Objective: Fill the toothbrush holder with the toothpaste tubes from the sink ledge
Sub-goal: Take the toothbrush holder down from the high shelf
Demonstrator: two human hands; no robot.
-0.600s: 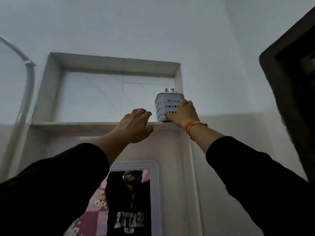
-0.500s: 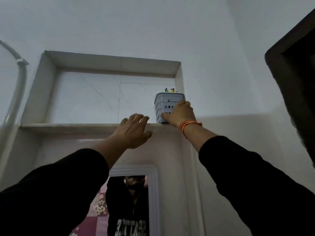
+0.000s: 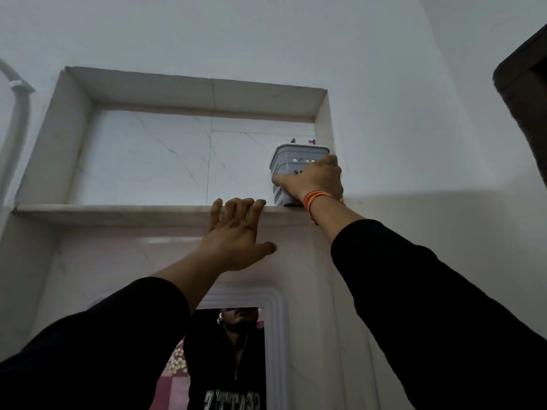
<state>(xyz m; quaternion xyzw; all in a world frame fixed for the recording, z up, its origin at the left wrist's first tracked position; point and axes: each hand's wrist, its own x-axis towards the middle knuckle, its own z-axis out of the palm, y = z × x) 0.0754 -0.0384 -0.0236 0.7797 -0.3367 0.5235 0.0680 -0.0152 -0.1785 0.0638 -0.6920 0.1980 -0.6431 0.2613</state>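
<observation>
A recessed rectangular wall niche (image 3: 189, 119) lined with pale grey-veined marble tile fills the wall above both hands. Its stone shelf edge (image 3: 103, 210) runs leftward from the left hand's fingertips. Below the hands hangs a mirror with a white moulded frame (image 3: 273, 321), reflecting a black sweatshirt with white lettering (image 3: 231, 377) and a pink floral patterned cloth (image 3: 174, 371). A curved white plastic pipe (image 3: 17, 113) stands far left of the left hand. A dark brown door frame (image 3: 524, 93) sits far right of the right hand.

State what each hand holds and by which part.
Right hand grips the grey holder around its front and side wall. Left hand holds nothing; its fingers rest on the ledge edge.
</observation>
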